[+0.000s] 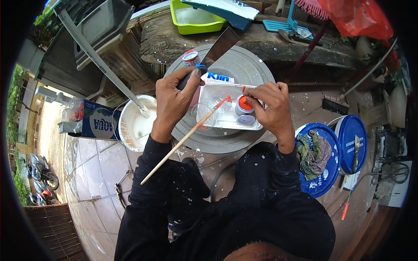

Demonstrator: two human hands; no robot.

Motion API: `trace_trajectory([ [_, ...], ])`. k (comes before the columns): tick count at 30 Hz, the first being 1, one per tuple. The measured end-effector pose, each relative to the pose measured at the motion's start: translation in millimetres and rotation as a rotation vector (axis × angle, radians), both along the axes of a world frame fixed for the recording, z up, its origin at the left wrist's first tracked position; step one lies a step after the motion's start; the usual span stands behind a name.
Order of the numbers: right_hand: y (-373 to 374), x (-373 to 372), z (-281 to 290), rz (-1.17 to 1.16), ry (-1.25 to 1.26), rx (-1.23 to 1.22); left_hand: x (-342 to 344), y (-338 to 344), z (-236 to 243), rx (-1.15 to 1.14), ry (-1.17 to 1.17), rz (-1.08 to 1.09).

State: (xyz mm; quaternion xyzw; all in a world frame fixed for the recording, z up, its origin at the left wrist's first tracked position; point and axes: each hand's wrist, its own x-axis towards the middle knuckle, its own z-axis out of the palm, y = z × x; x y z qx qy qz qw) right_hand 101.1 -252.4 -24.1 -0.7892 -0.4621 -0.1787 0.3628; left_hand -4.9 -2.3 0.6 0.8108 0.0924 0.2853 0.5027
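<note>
- The left hand (172, 102) is clenched around the dark handle of a wide putty knife (217, 48), whose flat metal blade points up and away from the person.
- A long wooden stick (185, 139) runs under the same hand, slanting from the lower left up to a red-stained tip over the clear plastic tray (217, 98); whether the hand grips it too cannot be told.
- The right hand (272, 106) has its fingers (257, 93) closed on the rim of a small jar of orange paint (244, 105), which stands at the right end of the tray.
- A small round lid (246, 119) lies in the tray just below the jar.
- The tray rests on a round grey lid (244, 65) that serves as the desk.
- A small red-and-white can (190, 58) stands on the grey lid, just beside the knife handle.
- A white bucket (135, 124) smeared with white paint sits to the left, a long metal bar (102, 65) reaching into it.
- Two blue lids (348, 139) lie to the right, the nearer one bearing a crumpled rag (312, 154).
- A lime-green basin (193, 19) stands beyond the grey lid.
</note>
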Motion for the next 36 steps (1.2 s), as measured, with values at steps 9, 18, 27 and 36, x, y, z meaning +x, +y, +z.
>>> trace_trajectory([
  [9, -1.6, -0.2, 0.1, -0.018, 0.038, -0.036, 0.1, -1.4, 0.9, 0.026, 0.020, 0.010],
  [18, -2.0, -1.1, 2.0, -0.006, 0.033, -0.041, -1.0, -1.0, 0.6, 0.046, 0.021, 0.013],
  [27, -1.7, -2.1, 1.4, 0.045, 0.056, -0.018, -1.8, -1.8, 1.3, 0.032, -0.005, 0.010],
  [36, 0.7, -2.8, 0.6, 0.076, 0.089, 0.052, -0.2, -1.4, -0.7, 0.043, -0.008, 0.011],
])
